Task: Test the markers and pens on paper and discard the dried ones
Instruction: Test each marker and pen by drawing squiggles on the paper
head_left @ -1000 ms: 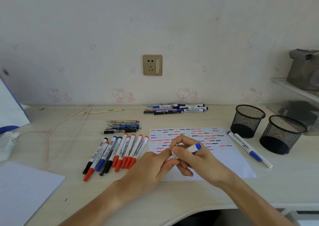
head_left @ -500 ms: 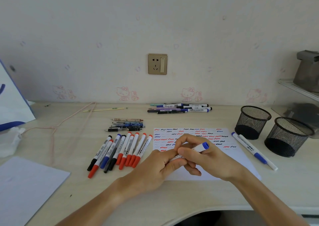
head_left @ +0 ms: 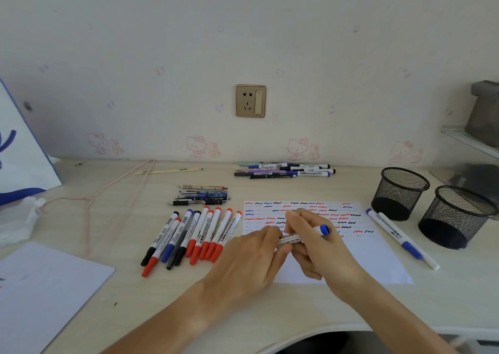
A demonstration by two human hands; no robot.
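Marker: blue-ended whiteboard marker (head_left: 305, 235) sits between my two hands, just above the near half of the test paper (head_left: 372, 256), lying roughly level with its blue end toward 3 o'clock
Right hand: my right hand (head_left: 321, 248) is wrapped round the barrel, thumb and fingers pinching it near the blue end
Left hand: my left hand (head_left: 251, 259) pinches the other end of the same marker, at 9 o'clock of the right; whether the cap is on or off there is hidden by my fingers
Step well done: I judge I am working the cap, so I should pull or push straight along the barrel, keep the tip off my skin, then scribble in a bare patch of the sheet
Marker feel: smooth white plastic tube with printed label, slick, so a firm pinch matters
Paper: thin white sheet, flat, far half covered with red, blue and black squiggles
Row of markers (head_left: 194, 235): at 9 o'clock of the paper, round white barrels with red, blue and black caps, touching side by side
Loose pair (head_left: 399, 237): two white markers at 3 o'clock, beside the paper
Mesh cups (head_left: 399, 191): two black wire cylinders at 2 o'clock, stiff and open-topped
Pens (head_left: 202, 195): small dark bundle at 11 o'clock
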